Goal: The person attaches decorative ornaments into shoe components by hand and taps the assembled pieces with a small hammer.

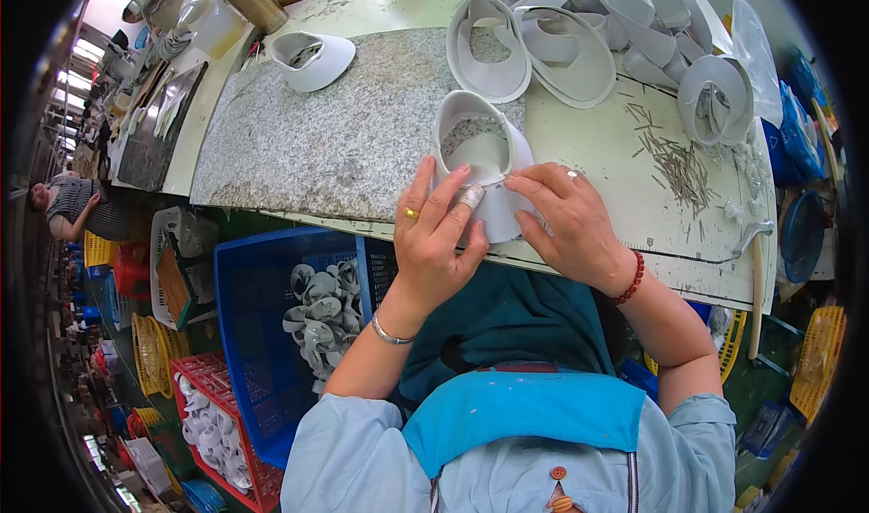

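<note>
A white shoe upper [496, 216] stands near the front edge of the table, its rounded collar opening turned away from me. My left hand [433, 232] holds its left side, fingertips pressed on the surface and one finger wrapped in pale tape. At the right side of the seam, my right hand [570, 219] pinches the upper between thumb and fingertips. Whatever lies under those fingertips is hidden. Just beyond it are two more white uppers [489, 83], standing on the table. Another single upper [324, 68] sits farther left on the granite slab.
The speckled granite slab [299, 142] covers the left of the table. To the right lie loose nails [679, 165] and a hammer [759, 287] with a wooden handle. White uppers [652, 15] are heaped at the back right. A blue crate [253, 332] and red crate [201, 368] hold white pieces.
</note>
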Action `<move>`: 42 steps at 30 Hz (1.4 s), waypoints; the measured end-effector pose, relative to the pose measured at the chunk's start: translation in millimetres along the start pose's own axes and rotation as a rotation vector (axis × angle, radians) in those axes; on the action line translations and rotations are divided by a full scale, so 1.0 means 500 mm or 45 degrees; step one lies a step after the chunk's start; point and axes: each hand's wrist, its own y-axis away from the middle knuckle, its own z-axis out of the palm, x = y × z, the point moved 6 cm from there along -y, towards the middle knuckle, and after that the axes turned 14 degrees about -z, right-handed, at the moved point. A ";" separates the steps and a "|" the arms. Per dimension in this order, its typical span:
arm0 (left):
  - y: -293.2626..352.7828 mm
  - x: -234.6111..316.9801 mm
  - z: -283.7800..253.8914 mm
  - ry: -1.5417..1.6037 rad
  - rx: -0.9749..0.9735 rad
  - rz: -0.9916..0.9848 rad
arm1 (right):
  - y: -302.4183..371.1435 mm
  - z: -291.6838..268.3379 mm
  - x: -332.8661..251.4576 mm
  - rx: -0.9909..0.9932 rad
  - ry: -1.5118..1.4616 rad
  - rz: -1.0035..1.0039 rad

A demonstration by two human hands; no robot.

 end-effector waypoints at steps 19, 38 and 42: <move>0.007 -0.011 0.009 0.031 0.073 0.009 | -0.042 0.052 0.017 0.132 0.010 0.274; 0.001 0.010 0.009 -0.037 0.018 0.008 | 0.007 0.044 0.031 0.275 -0.288 0.323; 0.001 0.017 -0.013 -0.184 0.044 0.022 | -0.006 0.050 0.015 0.336 -0.241 0.256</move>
